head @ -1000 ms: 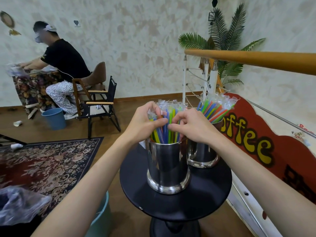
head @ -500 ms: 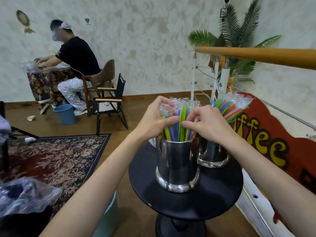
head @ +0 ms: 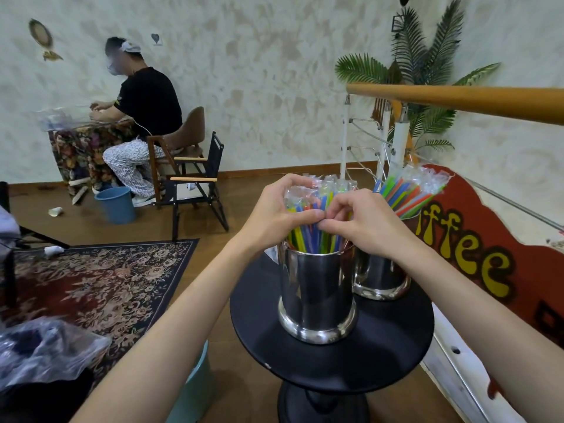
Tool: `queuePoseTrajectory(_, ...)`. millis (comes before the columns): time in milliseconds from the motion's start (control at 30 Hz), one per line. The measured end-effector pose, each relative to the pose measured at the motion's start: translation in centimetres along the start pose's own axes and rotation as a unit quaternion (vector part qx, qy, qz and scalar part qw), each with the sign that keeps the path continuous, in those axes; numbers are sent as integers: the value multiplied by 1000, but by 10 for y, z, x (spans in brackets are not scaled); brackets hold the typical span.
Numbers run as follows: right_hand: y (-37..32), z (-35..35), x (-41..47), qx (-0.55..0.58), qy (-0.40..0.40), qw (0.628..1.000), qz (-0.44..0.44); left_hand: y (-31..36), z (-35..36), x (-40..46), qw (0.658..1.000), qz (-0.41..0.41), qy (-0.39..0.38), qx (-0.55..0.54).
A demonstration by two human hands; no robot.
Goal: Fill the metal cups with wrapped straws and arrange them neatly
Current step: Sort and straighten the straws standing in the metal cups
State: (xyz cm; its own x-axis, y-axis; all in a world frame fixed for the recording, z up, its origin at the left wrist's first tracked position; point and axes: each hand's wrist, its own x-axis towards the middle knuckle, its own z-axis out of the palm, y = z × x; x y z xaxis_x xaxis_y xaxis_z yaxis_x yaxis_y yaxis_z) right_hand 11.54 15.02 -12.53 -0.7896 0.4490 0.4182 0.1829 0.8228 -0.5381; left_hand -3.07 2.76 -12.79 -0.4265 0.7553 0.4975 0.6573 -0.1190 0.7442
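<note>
near cup's straws: the wrapped straws point(head: 308, 239) stand bunched in the near metal cup point(head: 317, 294); their clear wrapper tips fan out above the hands, and the coloured stems show between rim and fingers.
near metal cup: it stands upright near the middle of the round black table point(head: 396, 346), a little toward the front edge.
left hand: the left hand point(head: 274, 218) curls round the left side of the bundle, thumb lying across the front, fingers wrapped over the tops.
right hand: the right hand point(head: 363, 221) curls round the right side, its fingertips meeting the left thumb at the front; the two hands are clamped together on the same bundle.
far metal cup: the second cup point(head: 381, 279) stands just behind and to the right of the near one, toward the table's right edge, with its own straws point(head: 406, 193) leaning out to the right.
step in hand: by the look of it, the gathering and squaring of the near cup's bundle, the filling seemingly done.
next move: it likely calls for a gentle release so the straws do not spring apart, then straightening the leaning bunch in the far cup.
risk: squeezing too high could tip the near cup or crumple the wrappers.
surroundings: a patterned rug point(head: 91, 279) lies on the floor to the left, a crumpled plastic bag point(head: 45, 352) at lower left, and a wooden handrail point(head: 457, 100) crosses at the right.
</note>
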Motion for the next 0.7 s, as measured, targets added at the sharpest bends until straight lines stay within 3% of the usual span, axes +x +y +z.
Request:
queuePoseTrajectory(200, -1, -1, -1, -3, 39, 999, -7, 2, -1, 0, 1000, 6, -6, -4)
queuePoseTrajectory(367, -4, -4, 0, 60, 87, 994, -6, 2, -4, 0, 1000, 8, -5, -25)
queuePoseTrajectory(700, 3, -7, 0, 83, 66, 994, -22, 1, -5, 0, 998, -5, -10, -54)
